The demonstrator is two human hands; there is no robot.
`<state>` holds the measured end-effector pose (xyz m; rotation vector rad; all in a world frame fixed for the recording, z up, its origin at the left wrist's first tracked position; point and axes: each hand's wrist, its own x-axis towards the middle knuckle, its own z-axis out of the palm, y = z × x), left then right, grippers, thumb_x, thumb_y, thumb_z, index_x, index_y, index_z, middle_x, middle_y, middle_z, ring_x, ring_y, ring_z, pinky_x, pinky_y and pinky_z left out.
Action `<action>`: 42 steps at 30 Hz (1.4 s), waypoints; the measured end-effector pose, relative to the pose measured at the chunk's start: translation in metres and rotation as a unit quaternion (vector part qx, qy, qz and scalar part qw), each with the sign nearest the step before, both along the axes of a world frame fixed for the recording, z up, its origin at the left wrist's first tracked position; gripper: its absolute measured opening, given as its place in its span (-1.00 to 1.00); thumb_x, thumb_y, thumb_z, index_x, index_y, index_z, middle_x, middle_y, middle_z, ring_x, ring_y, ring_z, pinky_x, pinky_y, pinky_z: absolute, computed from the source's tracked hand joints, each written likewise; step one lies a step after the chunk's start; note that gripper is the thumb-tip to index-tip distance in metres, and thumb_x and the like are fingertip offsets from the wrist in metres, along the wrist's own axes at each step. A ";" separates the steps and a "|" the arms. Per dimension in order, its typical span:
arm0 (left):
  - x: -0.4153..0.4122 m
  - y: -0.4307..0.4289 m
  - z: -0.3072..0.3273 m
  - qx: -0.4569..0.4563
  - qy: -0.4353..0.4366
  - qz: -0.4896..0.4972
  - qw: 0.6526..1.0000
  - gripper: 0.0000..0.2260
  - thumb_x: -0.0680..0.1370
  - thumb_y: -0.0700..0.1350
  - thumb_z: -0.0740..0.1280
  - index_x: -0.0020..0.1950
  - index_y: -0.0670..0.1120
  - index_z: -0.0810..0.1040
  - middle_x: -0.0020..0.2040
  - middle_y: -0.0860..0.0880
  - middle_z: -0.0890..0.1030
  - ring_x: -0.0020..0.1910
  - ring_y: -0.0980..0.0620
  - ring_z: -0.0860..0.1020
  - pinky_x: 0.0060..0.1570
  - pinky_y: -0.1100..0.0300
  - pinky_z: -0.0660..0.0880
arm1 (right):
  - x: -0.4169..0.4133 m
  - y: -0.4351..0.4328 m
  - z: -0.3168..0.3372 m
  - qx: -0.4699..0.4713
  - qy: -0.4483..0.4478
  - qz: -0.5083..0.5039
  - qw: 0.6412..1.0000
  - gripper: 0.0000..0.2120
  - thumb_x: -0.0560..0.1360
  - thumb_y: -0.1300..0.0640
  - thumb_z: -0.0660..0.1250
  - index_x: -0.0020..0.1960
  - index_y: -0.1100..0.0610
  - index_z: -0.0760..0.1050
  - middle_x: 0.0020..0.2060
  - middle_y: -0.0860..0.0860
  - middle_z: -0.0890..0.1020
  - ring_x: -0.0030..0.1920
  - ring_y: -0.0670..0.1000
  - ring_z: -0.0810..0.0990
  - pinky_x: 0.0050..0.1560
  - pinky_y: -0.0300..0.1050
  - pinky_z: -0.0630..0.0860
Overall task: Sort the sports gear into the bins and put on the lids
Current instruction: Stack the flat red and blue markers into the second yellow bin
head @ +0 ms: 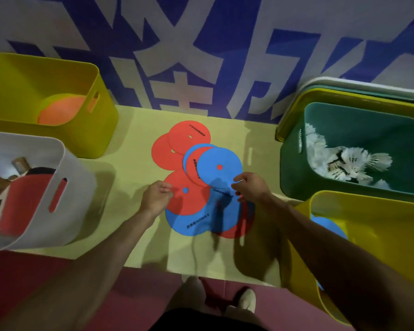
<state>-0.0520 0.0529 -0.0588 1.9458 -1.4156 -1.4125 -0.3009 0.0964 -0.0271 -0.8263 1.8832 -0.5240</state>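
Left hand: your left hand point(157, 195), at centre frame, has its fingers curled and pinches the left rim of the red disc point(189, 201).
Right hand: your right hand point(250, 187) pinches the lower right rim of the top blue disc point(219, 167).
Where the discs lie: both sit in an overlapping pile of red and blue discs on the yellow-green mat point(141, 247), mid-frame.
Bearing: the red disc lies just right of your left hand. The blue disc lies up and left of your right hand.
Axis: the discs are round and flat, so they have no long axis. They lie face up with the centre holes showing.
Nearer bin: the upper-left yellow bin point(105, 120) holds an orange-red disc, and the lower-right yellow bin point(380, 223) holds a blue one. Each hand looks to be on its colour's side.
Other bins: the white bin point(77, 187) at left holds paddles point(19, 163), and the green bin point(294, 168) at right holds shuttlecocks point(351, 163).
Lids: the lids point(359, 91) are stacked at upper right, and none is on a bin yet.
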 end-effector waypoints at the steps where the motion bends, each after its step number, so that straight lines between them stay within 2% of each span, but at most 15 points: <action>1: 0.004 -0.004 -0.007 0.006 -0.004 0.004 1.000 -0.84 0.45 -0.29 0.35 -0.07 -0.05 0.54 -0.05 -0.10 0.61 -0.07 -0.04 0.56 -0.01 0.11 0.48 | 0.001 -0.002 -0.008 0.010 0.010 -0.018 1.000 -0.90 0.48 0.24 0.36 -0.04 0.13 0.46 -0.22 0.16 0.54 -0.34 0.05 0.53 -0.38 -0.10 0.56; 3: 0.006 -0.010 -0.018 0.019 -0.014 0.006 1.000 -0.84 0.44 -0.26 0.38 -0.01 -0.09 0.55 -0.01 -0.10 0.61 -0.03 -0.05 0.57 0.07 0.07 0.50 | 0.002 -0.006 -0.023 0.024 0.037 -0.044 0.998 -0.88 0.45 0.20 0.38 -0.04 0.11 0.48 -0.20 0.16 0.58 -0.31 0.08 0.56 -0.20 0.04 0.60; 5: 0.006 -0.017 -0.032 0.027 -0.038 -0.004 0.999 -0.71 0.40 -0.20 0.43 0.11 -0.18 0.56 0.04 -0.13 0.60 0.04 -0.10 0.58 0.14 0.02 0.51 | 0.002 -0.010 -0.033 0.034 0.073 -0.049 0.996 -0.75 0.45 0.16 0.39 0.11 0.17 0.52 -0.18 0.15 0.62 -0.26 0.11 0.60 -0.08 0.04 0.58; 8: 0.000 -0.025 -0.049 0.025 -0.096 -0.012 0.995 -0.45 0.27 0.00 0.48 0.20 -0.17 0.50 0.15 -0.23 0.53 0.19 -0.20 0.50 0.21 -0.05 0.46 | 0.002 -0.017 -0.039 0.054 0.114 -0.055 0.990 -0.67 0.46 0.14 0.38 0.18 0.25 0.52 0.04 0.20 0.64 0.05 0.20 0.62 0.04 -0.02 0.50; 13: -0.016 -0.027 -0.046 -0.002 -0.168 -0.003 0.986 -0.36 0.29 -0.09 0.58 0.25 -0.21 0.38 0.26 -0.25 0.34 0.28 -0.25 0.34 0.23 -0.03 0.33 | 0.008 -0.033 -0.054 0.076 0.124 -0.101 0.984 -0.55 0.42 0.04 0.44 0.17 0.31 0.51 0.11 0.23 0.61 0.14 0.23 0.57 0.11 0.08 0.53; 17: -0.016 -0.036 -0.046 0.018 -0.188 -0.001 0.982 -0.26 0.23 -0.01 0.62 0.28 -0.14 0.35 0.28 -0.21 0.35 0.31 -0.22 0.33 0.24 -0.08 0.31 | 0.020 -0.044 -0.066 0.121 0.167 -0.117 0.971 -0.23 0.37 -0.11 0.48 0.38 0.28 0.27 0.32 0.25 0.40 0.34 0.26 0.37 0.33 0.13 0.36; 21: -0.016 -0.038 -0.044 -0.012 -0.167 -0.013 0.986 -0.41 0.28 -0.17 0.55 0.25 -0.14 0.40 0.24 -0.18 0.38 0.28 -0.16 0.35 0.25 0.02 0.28 | 0.036 -0.054 -0.066 0.136 0.221 -0.160 0.952 -0.09 0.32 -0.03 0.55 0.43 0.32 0.11 0.37 0.25 0.27 0.38 0.25 0.29 0.34 0.07 0.29; 23: -0.012 -0.037 -0.045 -0.040 -0.129 -0.014 0.991 -0.57 0.33 -0.28 0.44 0.18 -0.16 0.45 0.18 -0.19 0.43 0.18 -0.13 0.41 0.12 0.19 0.31 | 0.035 -0.059 -0.068 0.131 0.209 -0.179 0.952 -0.13 0.36 0.04 0.51 0.44 0.32 0.10 0.39 0.26 0.25 0.38 0.26 0.29 0.33 0.09 0.31; 26: -0.003 -0.038 -0.042 -0.064 -0.089 -0.014 0.994 -0.73 0.35 -0.32 0.39 0.03 -0.14 0.54 -0.05 -0.11 0.53 -0.03 -0.11 0.51 -0.12 0.24 0.36 | 0.030 -0.061 -0.066 0.101 0.199 -0.165 0.961 -0.34 0.44 0.14 0.33 0.44 0.29 0.14 0.36 0.28 0.30 0.34 0.28 0.33 0.32 0.13 0.31; 30: 0.007 -0.036 -0.032 -0.032 -0.025 -0.012 0.999 -0.82 0.46 -0.25 0.39 0.05 -0.14 0.54 -0.10 -0.03 0.58 -0.11 -0.01 0.54 -0.15 0.28 0.35 | 0.035 -0.057 -0.052 0.025 0.172 -0.191 0.966 -0.54 0.46 0.30 0.25 0.33 0.28 0.24 0.20 0.22 0.46 0.18 0.21 0.48 0.18 0.06 0.46; 32: 0.009 -0.032 -0.026 -0.025 -0.019 -0.002 1.000 -0.84 0.51 -0.23 0.35 0.09 -0.16 0.53 -0.06 -0.04 0.58 -0.07 0.01 0.53 -0.10 0.28 0.36 | 0.033 -0.057 -0.043 -0.017 0.144 -0.185 0.972 -0.65 0.44 0.40 0.20 0.20 0.25 0.29 0.08 0.18 0.49 0.09 0.18 0.52 0.00 0.02 0.53; 35: 0.008 -0.023 -0.014 -0.039 -0.002 0.025 0.999 -0.84 0.52 -0.22 0.32 0.09 -0.13 0.52 -0.07 -0.03 0.57 -0.05 -0.02 0.54 -0.04 0.23 0.39 | 0.028 -0.059 -0.024 -0.068 0.121 -0.145 0.980 -0.70 0.43 0.41 0.18 0.10 0.15 0.31 -0.06 0.11 0.50 -0.08 0.12 0.53 -0.39 -0.14 0.44; 37: 0.007 -0.016 -0.003 -0.046 0.014 0.050 0.998 -0.84 0.53 -0.22 0.29 0.11 -0.12 0.51 -0.12 0.01 0.54 -0.08 0.00 0.53 -0.06 0.23 0.39 | 0.027 -0.061 -0.009 -0.090 0.119 -0.115 0.982 -0.68 0.45 0.37 0.19 0.18 0.16 0.34 -0.05 0.11 0.53 -0.10 0.13 0.58 -0.34 -0.02 0.54; 39: 0.008 -0.008 0.007 -0.055 0.026 0.076 0.995 -0.84 0.53 -0.24 0.26 0.10 -0.11 0.50 -0.10 0.00 0.54 -0.08 -0.01 0.53 -0.07 0.20 0.40 | 0.027 -0.060 0.005 -0.119 0.114 -0.082 0.983 -0.69 0.47 0.31 0.18 0.20 0.16 0.37 -0.05 0.10 0.55 -0.06 0.19 0.61 -0.14 0.18 0.60; 42: 0.010 0.005 0.022 -0.083 0.044 0.098 0.991 -0.86 0.53 -0.26 0.24 0.04 -0.07 0.47 -0.03 -0.05 0.58 -0.04 -0.08 0.56 -0.04 0.06 0.48 | 0.022 -0.056 0.027 -0.156 0.117 -0.023 0.980 -0.69 0.52 0.27 0.19 0.25 0.17 0.43 -0.03 0.16 0.62 -0.07 0.22 0.63 -0.04 0.22 0.59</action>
